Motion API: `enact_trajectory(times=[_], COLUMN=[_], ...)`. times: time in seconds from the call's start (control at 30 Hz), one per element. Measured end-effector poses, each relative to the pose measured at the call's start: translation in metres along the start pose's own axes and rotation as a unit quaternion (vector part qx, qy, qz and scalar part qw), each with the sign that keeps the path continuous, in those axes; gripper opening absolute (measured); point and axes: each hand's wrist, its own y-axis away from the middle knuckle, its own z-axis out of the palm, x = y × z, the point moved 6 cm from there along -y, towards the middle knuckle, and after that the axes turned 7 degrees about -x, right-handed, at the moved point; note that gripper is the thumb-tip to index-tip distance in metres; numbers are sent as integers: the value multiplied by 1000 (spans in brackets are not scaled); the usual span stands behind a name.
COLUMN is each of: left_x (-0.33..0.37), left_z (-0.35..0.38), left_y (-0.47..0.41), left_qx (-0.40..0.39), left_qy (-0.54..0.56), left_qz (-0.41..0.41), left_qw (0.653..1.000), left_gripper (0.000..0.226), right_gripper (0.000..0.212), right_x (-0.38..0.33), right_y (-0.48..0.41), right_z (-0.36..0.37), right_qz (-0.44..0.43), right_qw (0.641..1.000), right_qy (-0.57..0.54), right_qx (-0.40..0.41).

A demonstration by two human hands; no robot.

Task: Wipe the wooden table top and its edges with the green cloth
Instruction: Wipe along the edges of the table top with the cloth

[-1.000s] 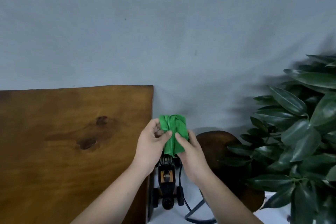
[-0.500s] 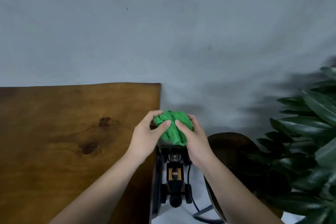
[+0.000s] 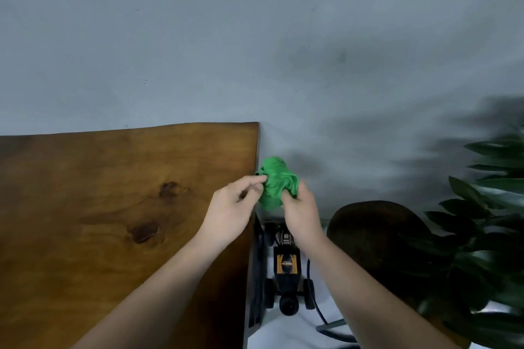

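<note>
Seemingly to bunch a wiping pad, the left hand (image 3: 229, 207) and right hand (image 3: 300, 215) clutch the green cloth (image 3: 278, 181) in curled fingers (image 3: 253, 181) just off the worktop (image 3: 113, 193) edge.

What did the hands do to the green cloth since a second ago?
The green cloth went from an upright fold to a scrunched ball. The left hand eased to a fingertip pinch at its left side; the right hand keeps its grip. Same as before: the cloth is in the air by the right edge of the wooden table, toy car on the floor below.
</note>
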Motion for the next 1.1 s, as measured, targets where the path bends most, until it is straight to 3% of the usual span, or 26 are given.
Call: enact_trajectory(times=[0.1,0.23,0.43,0.53,0.6,0.83,1.1], left_x=[-8,-36,-52,-54,-55,-58,-53], left_z=[-19,-32,-29,-28,-27,-27,-28], left_y=[-14,-28,-35,-36,-37,-38,-36], left_qx=[29,21,58,63,63,71,71], left_qy=[-168,-323,-373,-385,-390,-401,-392], left_qz=[38,-5,0,2,6,9,13], left_qw=[985,946,926,921,919,913,917], left_gripper=[33,51,57,60,59,57,57], right_gripper=[59,61,44,39,35,44,47], right_x=[-13,-24,-25,-21,-19,-15,13], right_y=[-45,-112,-164,-165,-164,-112,59], right_z=[-6,-3,33,44,46,45,48], right_qz=[-21,-10,55,67,45,-26,-4], right_qw=[999,999,990,980,985,999,998], right_qy=[25,13,-127,-186,-164,-35,-59], right_qx=[36,38,-37,-26,-11,16,-27])
